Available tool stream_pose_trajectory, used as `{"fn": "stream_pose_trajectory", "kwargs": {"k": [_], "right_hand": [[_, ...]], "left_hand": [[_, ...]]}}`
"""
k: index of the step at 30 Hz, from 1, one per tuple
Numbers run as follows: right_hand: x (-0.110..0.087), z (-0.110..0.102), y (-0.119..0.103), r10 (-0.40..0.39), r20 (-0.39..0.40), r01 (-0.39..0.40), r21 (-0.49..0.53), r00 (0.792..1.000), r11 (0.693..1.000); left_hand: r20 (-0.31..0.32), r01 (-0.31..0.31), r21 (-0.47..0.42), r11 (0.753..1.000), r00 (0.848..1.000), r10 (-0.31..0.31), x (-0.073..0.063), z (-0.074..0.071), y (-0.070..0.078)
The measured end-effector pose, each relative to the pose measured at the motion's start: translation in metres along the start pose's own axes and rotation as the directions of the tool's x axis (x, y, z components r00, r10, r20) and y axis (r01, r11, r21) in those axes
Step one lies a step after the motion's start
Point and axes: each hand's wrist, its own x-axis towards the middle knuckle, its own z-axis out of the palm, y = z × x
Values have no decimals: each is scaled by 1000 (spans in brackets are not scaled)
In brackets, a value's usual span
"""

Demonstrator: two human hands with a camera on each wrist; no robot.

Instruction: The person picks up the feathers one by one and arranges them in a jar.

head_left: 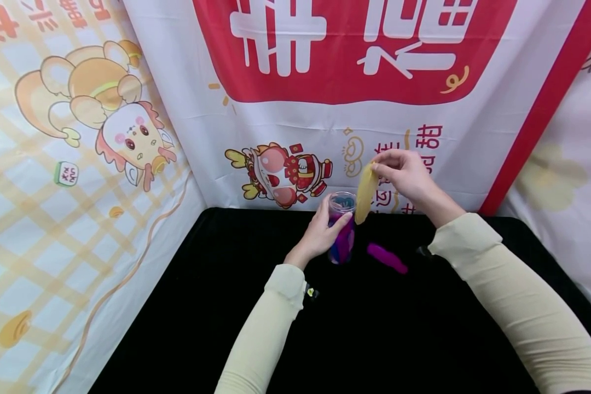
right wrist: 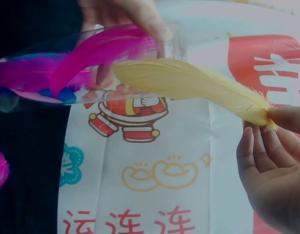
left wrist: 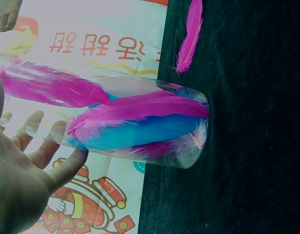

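A clear jar (head_left: 342,202) stands on the black cloth with pink, blue and purple feathers (left wrist: 140,122) inside it. My left hand (head_left: 321,227) grips its upper part, thumb on the near side. My right hand (head_left: 405,174) pinches a yellow feather (head_left: 366,194) by one end. That feather hangs tip-down just right of the jar's mouth in the head view. The right wrist view shows the yellow feather (right wrist: 198,83) between thumb and fingers, its broad end near the jar's rim. Loose on the cloth, to the right of the jar, lies a pink feather (head_left: 387,258).
Black cloth (head_left: 202,328) covers the table. A printed hanging (head_left: 177,120) rises right behind the table's back edge, close to the jar. Another printed sheet (head_left: 54,219) stands on the left, with a tan cord line (head_left: 123,279) running down it.
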Motion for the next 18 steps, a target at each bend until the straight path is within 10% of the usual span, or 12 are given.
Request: {"fn": "stream_pose_trajectory", "kwargs": {"k": [18], "right_hand": [[5,0,-23,-49,-72,61,163,996,985]], "left_hand": [[-7,10,6,1000,1000,-10,-1,0,0]]}}
